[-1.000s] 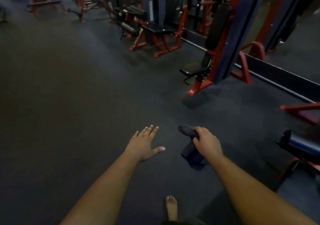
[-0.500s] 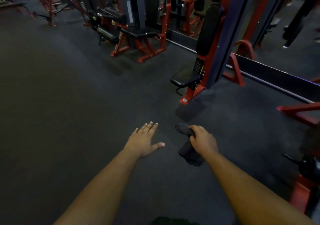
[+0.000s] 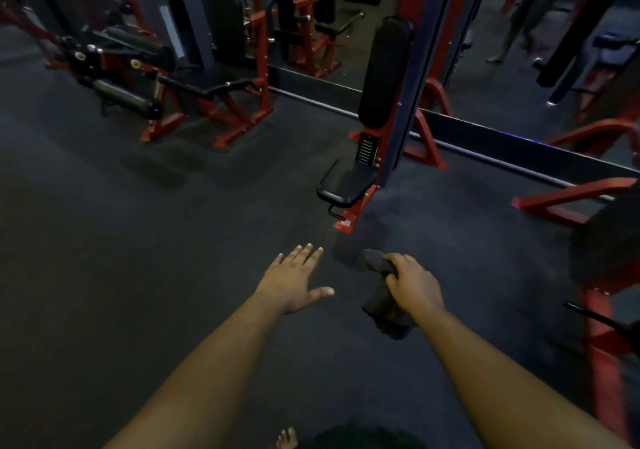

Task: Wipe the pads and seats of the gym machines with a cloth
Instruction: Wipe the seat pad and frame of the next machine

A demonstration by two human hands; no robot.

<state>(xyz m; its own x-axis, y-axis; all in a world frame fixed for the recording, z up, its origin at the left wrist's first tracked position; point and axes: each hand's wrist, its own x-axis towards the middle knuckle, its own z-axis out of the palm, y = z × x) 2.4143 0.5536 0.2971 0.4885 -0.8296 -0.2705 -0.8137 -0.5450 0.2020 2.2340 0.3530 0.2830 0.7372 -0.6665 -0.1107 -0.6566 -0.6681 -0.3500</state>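
Observation:
My right hand point(image 3: 414, 284) is closed around a dark grey cloth point(image 3: 381, 301) that hangs below my fist over the floor. My left hand point(image 3: 294, 280) is stretched out beside it, fingers spread, holding nothing. Ahead stands a red and blue machine with a small black seat point(image 3: 346, 184) and a tall black back pad point(image 3: 384, 71); the seat is a short way beyond the cloth. Further left is a red-framed machine with a black seat point(image 3: 207, 83) and a roller pad point(image 3: 121, 97).
Dark rubber floor point(image 3: 138, 241) spreads to the left and in front. A mirror wall point(image 3: 519, 78) runs behind the machines. A red frame point(image 3: 568, 199) and a dark round pad point(image 3: 606, 241) stand close on my right. My bare foot point(image 3: 287, 440) shows at the bottom.
The view has moved forward and left toward the red and blue machine; its seat and back pad are larger and nearer. Both hands keep their pose, the cloth still in my right hand.

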